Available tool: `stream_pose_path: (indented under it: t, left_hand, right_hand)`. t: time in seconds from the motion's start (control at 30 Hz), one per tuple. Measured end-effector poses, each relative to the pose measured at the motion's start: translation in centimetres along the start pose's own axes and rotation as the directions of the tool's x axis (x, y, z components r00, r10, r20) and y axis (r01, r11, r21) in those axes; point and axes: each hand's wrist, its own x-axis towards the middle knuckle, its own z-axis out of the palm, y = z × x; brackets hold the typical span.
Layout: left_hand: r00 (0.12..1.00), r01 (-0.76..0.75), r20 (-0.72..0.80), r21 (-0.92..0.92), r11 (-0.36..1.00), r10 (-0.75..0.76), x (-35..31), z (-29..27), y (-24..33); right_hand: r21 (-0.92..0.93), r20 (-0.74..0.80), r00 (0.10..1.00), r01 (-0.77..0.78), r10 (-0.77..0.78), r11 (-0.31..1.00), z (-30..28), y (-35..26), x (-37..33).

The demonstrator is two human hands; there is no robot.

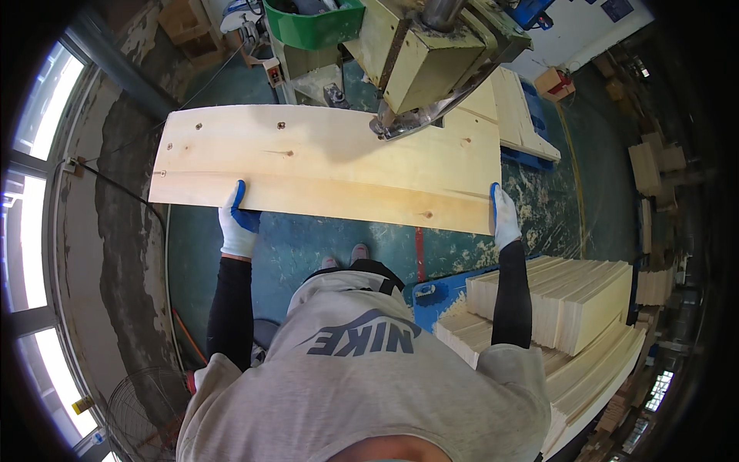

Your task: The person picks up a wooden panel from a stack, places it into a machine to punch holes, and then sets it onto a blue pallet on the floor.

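A long pale wooden board point(339, 169) lies level in front of me, with brown knots and several small holes toward its left end. My left hand point(239, 219), in a white glove with blue fingers and palm, grips the near edge left of the middle. Its thumb rests on top, and the other fingers go under the wood. My right hand point(504, 215), gloved alike, holds the board's right end near the front corner; part of its fingers is hidden. Over the board's far side hangs the beige head of a machine point(423, 73), its metal lower part point(408, 123) close to the wood.
Stacked wooden boards point(570, 300) stand at my right beside a blue pallet point(431, 296). More boards point(523, 115) lie behind the panel's right end. A green bin point(314, 27) sits by the machine. A wire-caged fan point(142, 408) is at lower left, below the windows point(31, 239).
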Motion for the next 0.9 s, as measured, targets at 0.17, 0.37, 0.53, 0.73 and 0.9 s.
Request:
stream_pose_path:
  t: [0.17,0.37,0.53,0.73,0.9]
  left_hand:
    - [0.997,-0.073,0.029,-0.002,0.997,0.073,-1.9,1.8,-3.1]
    - [0.989,-0.138,-0.06,0.0,0.991,0.137,-6.8,-1.8,0.8]
    - [0.936,-0.32,-0.138,0.055,0.946,0.325,-10.5,-4.5,3.9]
    - [0.938,-0.316,-0.159,-0.018,0.949,0.309,-11.0,-6.8,4.6]
    - [0.973,-0.222,-0.093,-0.152,0.963,0.21,-10.4,-4.1,1.1]
  right_hand:
    - [0.038,-0.014,1.0,0.006,-0.005,0.999,0.0,0.9,-0.5]
    - [0.183,0.073,0.997,0.003,-0.016,0.983,3.9,1.4,-7.8]
    - [0.179,0.169,0.983,0.042,-0.072,0.983,10.9,0.7,-12.5]
    - [0.277,0.301,0.949,0.008,-0.095,0.961,13.7,-0.1,-12.6]
    - [0.322,0.302,0.941,0.048,-0.151,0.946,16.3,0.2,-11.9]
